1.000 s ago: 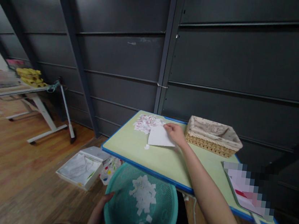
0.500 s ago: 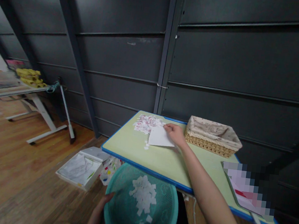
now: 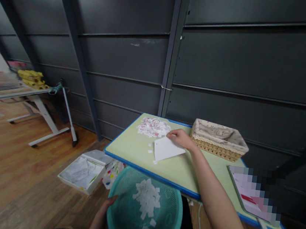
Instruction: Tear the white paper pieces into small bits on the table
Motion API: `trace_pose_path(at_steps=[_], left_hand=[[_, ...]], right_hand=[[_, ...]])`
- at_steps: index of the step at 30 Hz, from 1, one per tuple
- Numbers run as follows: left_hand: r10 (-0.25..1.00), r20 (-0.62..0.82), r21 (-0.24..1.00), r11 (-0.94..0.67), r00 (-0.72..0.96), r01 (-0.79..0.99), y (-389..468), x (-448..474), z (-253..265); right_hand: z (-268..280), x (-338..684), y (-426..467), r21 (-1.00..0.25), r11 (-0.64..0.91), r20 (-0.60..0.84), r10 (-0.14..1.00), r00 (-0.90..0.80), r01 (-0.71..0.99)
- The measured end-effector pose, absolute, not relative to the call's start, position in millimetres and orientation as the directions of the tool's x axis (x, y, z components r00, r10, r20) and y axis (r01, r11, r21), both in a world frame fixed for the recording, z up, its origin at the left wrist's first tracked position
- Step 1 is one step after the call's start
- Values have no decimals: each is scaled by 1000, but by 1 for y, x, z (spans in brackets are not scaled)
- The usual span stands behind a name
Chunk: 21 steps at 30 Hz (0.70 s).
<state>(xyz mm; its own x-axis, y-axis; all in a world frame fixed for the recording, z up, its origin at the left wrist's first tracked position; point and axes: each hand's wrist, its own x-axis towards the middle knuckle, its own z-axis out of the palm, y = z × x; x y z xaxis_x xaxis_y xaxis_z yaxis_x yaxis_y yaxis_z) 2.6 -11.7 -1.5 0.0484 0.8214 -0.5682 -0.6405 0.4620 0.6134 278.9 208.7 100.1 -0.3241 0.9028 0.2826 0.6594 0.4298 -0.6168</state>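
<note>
My right hand (image 3: 180, 137) pinches the upper edge of a white sheet of paper (image 3: 167, 149) over the table (image 3: 126, 148). Beyond the sheet lies a loose pile of small paper pieces (image 3: 151, 126), white with reddish marks. A few small white scraps (image 3: 150, 151) lie just left of the sheet. Below the table's front edge is a green plastic basket (image 3: 166, 220), with a heap of white paper squares (image 3: 147, 197) inside. My left hand (image 3: 108, 202) is closed on the basket's left rim, its fingers partly hidden.
A woven basket with a cloth lining (image 3: 218, 152) stands at the table's back right. A tablet-like device (image 3: 246, 193), partly blurred out, lies on the right with a white cable. On the floor at left is an open white box (image 3: 78, 174) beside a spotted plastic bag (image 3: 112, 172).
My right hand has drawn the white sheet a little toward me and to the right, turning it slightly. My left hand and the green basket have stayed put.
</note>
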Motion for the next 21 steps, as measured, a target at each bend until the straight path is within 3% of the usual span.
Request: trace_pose_path(at_steps=[4, 9, 15, 17, 21], left_hand=[[822, -569, 668, 456, -8, -588, -12, 3, -2], [817, -571, 584, 475, 83, -658, -12, -3, -9], [819, -573, 579, 432, 32, -691, -9, -1, 4], [817, -576, 572, 429, 29, -699, -9, 1, 9], [820, -571, 574, 422, 26, -701, -9, 2, 14]], right_hand=[[99, 264, 201, -690, 444, 221, 881, -418, 572], [99, 257, 196, -720, 458, 226, 865, -447, 521], [97, 253, 195, -765, 459, 227, 849, -478, 452], [95, 256, 199, -775, 435, 268, 883, -385, 459], [90, 268, 215, -749, 358, 438, 899, 10, 557]])
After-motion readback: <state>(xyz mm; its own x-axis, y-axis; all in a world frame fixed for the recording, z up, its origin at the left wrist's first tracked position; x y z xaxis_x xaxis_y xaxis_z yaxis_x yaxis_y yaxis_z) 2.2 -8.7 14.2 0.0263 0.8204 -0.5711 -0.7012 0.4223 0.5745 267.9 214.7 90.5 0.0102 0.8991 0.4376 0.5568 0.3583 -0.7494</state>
